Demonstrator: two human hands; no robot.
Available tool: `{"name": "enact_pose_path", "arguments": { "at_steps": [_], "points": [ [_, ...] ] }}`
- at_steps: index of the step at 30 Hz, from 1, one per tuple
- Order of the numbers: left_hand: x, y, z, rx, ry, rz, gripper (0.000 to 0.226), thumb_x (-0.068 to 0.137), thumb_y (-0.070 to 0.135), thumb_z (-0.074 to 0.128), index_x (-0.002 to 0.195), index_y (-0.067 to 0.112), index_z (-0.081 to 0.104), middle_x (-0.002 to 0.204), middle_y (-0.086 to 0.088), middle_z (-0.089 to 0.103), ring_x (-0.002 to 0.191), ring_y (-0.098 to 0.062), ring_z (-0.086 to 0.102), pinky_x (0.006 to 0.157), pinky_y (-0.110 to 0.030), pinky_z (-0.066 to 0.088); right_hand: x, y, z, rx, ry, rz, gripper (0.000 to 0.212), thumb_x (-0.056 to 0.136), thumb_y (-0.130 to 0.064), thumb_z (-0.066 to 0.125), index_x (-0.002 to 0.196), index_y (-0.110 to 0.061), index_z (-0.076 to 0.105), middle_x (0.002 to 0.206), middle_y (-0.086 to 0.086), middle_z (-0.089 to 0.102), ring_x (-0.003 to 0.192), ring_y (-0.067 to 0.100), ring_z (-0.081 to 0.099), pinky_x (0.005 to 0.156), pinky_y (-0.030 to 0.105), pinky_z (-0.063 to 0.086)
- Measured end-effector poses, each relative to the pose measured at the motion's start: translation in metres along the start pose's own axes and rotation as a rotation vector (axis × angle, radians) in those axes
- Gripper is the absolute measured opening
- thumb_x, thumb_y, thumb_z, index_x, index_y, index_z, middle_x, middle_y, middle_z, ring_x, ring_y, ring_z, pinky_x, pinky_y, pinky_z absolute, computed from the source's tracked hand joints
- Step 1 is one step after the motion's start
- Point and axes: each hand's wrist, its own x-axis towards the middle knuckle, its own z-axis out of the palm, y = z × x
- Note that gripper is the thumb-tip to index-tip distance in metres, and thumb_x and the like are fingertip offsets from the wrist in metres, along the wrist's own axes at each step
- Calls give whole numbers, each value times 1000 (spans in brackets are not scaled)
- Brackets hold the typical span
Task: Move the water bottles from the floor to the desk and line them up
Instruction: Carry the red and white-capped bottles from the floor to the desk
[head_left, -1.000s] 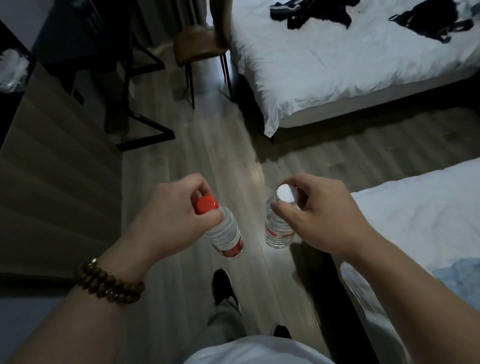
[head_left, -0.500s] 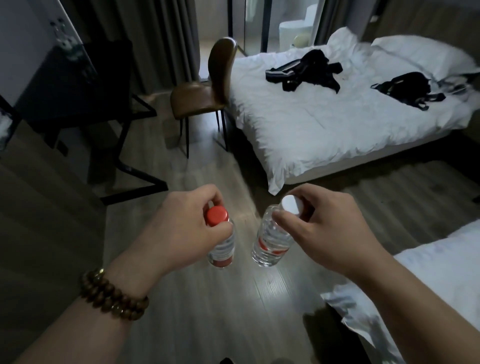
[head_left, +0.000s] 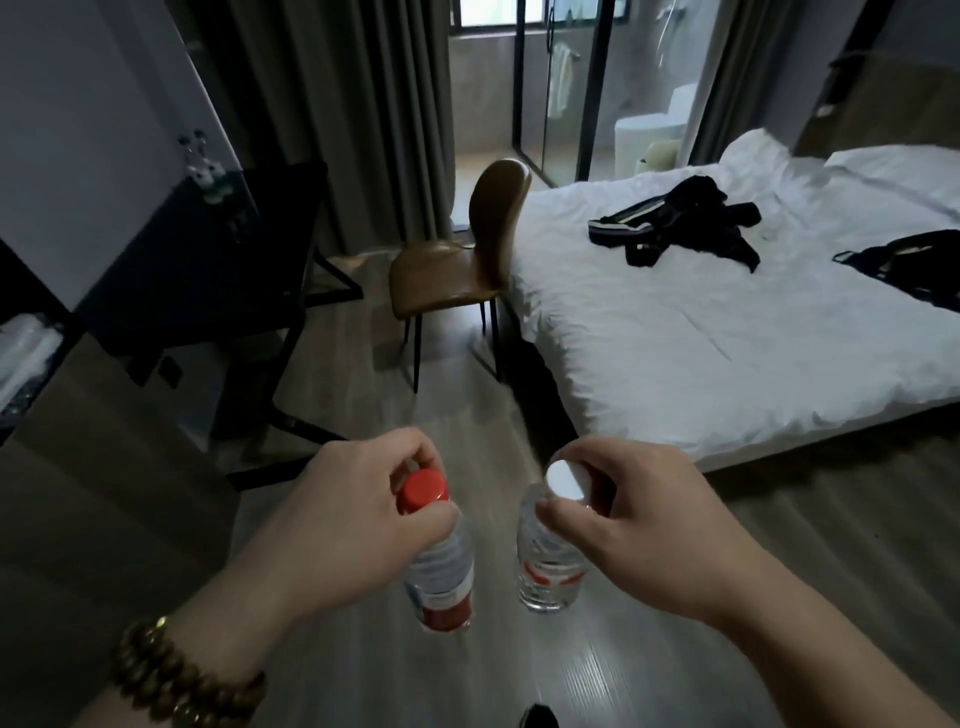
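Head view: two small clear plastic water bottles hang in the air above the grey wood-grain floor (head_left: 519, 675), side by side with a narrow gap between them, neither touching the other.

Left hand (head_left: 332, 525): fingers curled round the neck of the red-capped bottle (head_left: 441, 577), thumb lying across its shoulder just under the red cap (head_left: 422, 488). This bottle has a clear ribbed body and a white label that ends in a red band near the base. It hangs slightly tilted.

Right hand (head_left: 639, 525): thumb and fingertips pinch the top of the white-capped bottle (head_left: 550, 566) at the white cap (head_left: 566, 480). Its body is clear, with a thin red band on the label and a bare transparent base. It hangs close to upright.

A brown bead bracelet (head_left: 176, 675) sits on the left wrist.

The dark counter (head_left: 218, 244) stands at the left wall, well apart from both hands. Two further bottles (head_left: 205, 166) stand at its far end, too small and dim for detail.

A brown chair (head_left: 457, 275) stands between the counter and a white bed (head_left: 727, 353), which carries black clothing (head_left: 691, 223).
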Motion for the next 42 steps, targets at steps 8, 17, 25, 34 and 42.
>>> {"name": "enact_pose_path", "arguments": {
  "at_steps": [8, 17, 25, 34, 42],
  "points": [
    [113, -9, -23, 11, 92, -37, 18, 78, 34, 79, 86, 37, 63, 72, 8, 66, 57, -6, 58, 54, -18, 48, 136, 28, -18, -26, -39, -90, 25, 78, -53, 58, 77, -28, 59, 76, -21, 58, 66, 4, 57, 52, 20, 39],
    [227, -51, -58, -18, 153, -54, 17, 76, 34, 78, 88, 35, 66, 73, 8, 65, 55, -4, 56, 52, -17, 47, 267, 34, -7, -44, -22, -116, 27, 79, -51, 59, 73, -25, 55, 73, -13, 56, 67, 8, 54, 53, 22, 39],
    [331, -122, -95, 19, 81, 6, 21, 71, 47, 71, 87, 36, 62, 83, 21, 63, 73, -2, 61, 59, -14, 46, 385, 22, 38, -32, -29, -71, 34, 79, -60, 55, 84, -27, 64, 75, -11, 62, 71, 6, 58, 57, 21, 42],
    [445, -179, -146, 14, 78, 33, 30, 62, 59, 59, 86, 40, 61, 86, 24, 63, 75, -1, 62, 60, -17, 47, 511, 6, 68, -39, 20, -80, 33, 81, -60, 53, 88, -30, 61, 82, -14, 60, 76, 8, 58, 59, 20, 39],
    [552, -224, -164, -10, 60, -31, 19, 77, 31, 79, 84, 37, 62, 70, 17, 62, 62, -3, 60, 53, -17, 44, 640, 34, 90, -21, -50, -86, 29, 82, -52, 59, 78, -24, 56, 70, -6, 58, 66, 10, 56, 56, 30, 43]
  ]
}}
